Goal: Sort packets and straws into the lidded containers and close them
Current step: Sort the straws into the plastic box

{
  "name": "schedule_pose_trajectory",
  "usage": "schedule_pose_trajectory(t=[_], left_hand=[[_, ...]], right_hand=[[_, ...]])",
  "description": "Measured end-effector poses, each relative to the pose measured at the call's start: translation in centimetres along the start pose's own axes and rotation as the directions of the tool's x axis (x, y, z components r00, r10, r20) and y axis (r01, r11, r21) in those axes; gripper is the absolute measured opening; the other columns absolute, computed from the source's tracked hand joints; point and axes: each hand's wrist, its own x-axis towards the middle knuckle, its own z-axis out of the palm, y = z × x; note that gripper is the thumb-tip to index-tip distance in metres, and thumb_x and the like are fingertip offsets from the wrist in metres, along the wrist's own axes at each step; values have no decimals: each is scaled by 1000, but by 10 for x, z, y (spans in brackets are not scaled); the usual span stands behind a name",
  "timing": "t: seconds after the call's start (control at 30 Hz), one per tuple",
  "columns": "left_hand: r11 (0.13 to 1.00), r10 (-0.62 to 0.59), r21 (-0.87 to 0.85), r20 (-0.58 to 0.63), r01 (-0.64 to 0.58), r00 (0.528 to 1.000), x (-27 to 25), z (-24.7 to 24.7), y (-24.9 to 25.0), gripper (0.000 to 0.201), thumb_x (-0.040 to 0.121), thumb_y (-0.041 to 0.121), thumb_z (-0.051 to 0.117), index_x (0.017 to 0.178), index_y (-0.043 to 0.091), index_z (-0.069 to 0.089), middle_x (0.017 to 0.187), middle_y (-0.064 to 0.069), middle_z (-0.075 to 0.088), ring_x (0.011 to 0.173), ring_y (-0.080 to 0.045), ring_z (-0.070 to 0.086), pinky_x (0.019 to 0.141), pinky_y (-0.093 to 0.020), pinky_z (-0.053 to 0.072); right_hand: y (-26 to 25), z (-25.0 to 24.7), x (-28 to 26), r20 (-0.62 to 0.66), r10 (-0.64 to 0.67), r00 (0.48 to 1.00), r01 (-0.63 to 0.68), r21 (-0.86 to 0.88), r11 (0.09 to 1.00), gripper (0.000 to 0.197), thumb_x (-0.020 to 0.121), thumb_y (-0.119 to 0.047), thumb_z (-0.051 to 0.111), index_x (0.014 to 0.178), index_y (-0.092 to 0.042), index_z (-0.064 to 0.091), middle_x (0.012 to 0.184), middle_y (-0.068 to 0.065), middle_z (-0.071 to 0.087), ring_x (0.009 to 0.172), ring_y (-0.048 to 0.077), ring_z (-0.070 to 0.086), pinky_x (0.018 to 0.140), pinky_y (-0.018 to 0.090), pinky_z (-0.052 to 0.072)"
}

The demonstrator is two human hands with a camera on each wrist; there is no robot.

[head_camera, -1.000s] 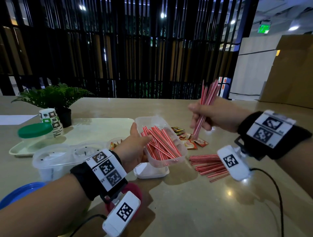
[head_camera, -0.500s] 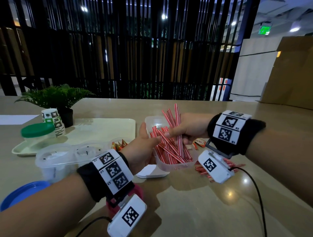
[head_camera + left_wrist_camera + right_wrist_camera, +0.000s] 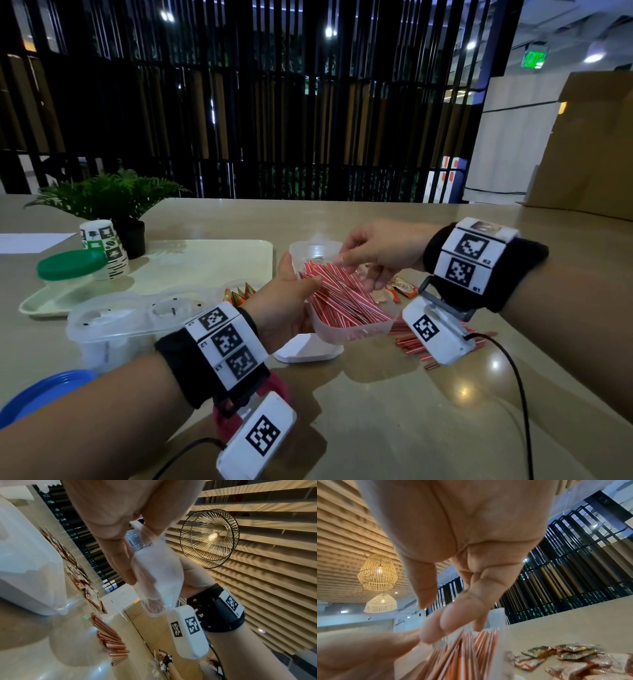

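My left hand [image 3: 286, 303] grips a clear rectangular container [image 3: 346, 334] by its left side and holds it tilted above the table. Several red-and-white striped straws [image 3: 342, 296] lie inside it. Just over the far end, my right hand [image 3: 368, 262] hovers with fingers spread and relaxed, its fingertips [image 3: 435, 632] brushing the straws [image 3: 467, 650] and holding none. More loose straws [image 3: 409, 344] lie on the table beneath the right wrist, also visible as a loose straw pile [image 3: 109, 638]. Sauce packets [image 3: 400, 287] lie behind them, and a second heap of packets [image 3: 239, 294] lies left of my hand. A white lid [image 3: 308, 351] rests under the container.
A pale tray [image 3: 205, 260] carries a green-lidded jar [image 3: 72, 270]. Behind it stand stacked paper cups [image 3: 106, 246] and a potted plant [image 3: 109, 202]. A clear two-well container [image 3: 113, 325] and a blue lid [image 3: 41, 394] sit at the near left.
My right hand carried a bundle of straws from up at the right down into the container and let them go. The left hand kept holding the container.
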Motion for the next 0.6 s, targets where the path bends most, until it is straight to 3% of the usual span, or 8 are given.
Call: schedule_pose_trajectory(t=[0.1,0.2,0.3,0.37,0.43,0.5,0.6], left_hand=[[1000,-6,-12,-6,6,1000,4,-7,0,46,103,9,40,140,35,32,123,-14,61,96,-35,70,59,-42,58],[1000,-15,-22,-34,15,999,6,-16,1,45,103,10,40,139,36,32,124,-15,60,97,-36,69,63,-45,59],[999,-36,-32,-80,33,996,8,-22,3,39,104,13,41,135,34,34,125,-15,59,100,-37,68,66,-46,58],[998,-43,-40,-101,39,994,9,-24,4,36,104,13,40,134,33,35,122,-17,61,96,-37,69,63,-43,58],[998,-44,-43,-102,40,994,11,-23,4,37,104,13,40,135,33,34,122,-18,61,97,-38,69,64,-45,58],[998,-41,-42,-101,37,994,13,-22,3,38,104,12,40,137,31,33,123,-17,60,100,-38,68,64,-45,59],[999,-34,-36,-86,31,996,15,-21,0,40,104,10,39,138,30,33,125,-18,58,102,-38,66,62,-43,58]], right_hand=[[5,-20,-4,-91,-16,996,17,12,1000,26,93,-27,58,112,-10,54,103,10,66,56,15,61,52,25,52],[24,-40,-8,-194,11,981,-15,-21,1000,12,96,-21,54,104,-12,53,96,9,67,57,15,58,50,22,47],[57,-42,-8,-207,72,976,-116,-211,971,6,95,-14,54,100,-16,53,91,4,66,61,13,57,51,20,45],[81,-34,-5,-148,113,983,-170,-465,869,10,93,-13,55,101,-19,53,93,-2,62,70,9,57,57,17,45],[102,-20,-2,-67,179,982,-175,-694,699,22,92,-14,55,113,-22,54,106,-5,59,88,9,56,76,18,47],[119,-10,2,-19,253,967,-168,-795,583,40,92,-15,55,131,-24,48,128,-4,54,111,14,53,93,24,43],[137,-4,10,-21,286,958,-177,-827,534,52,92,-15,52,141,-26,39,141,-2,47,124,18,49,100,28,39]])
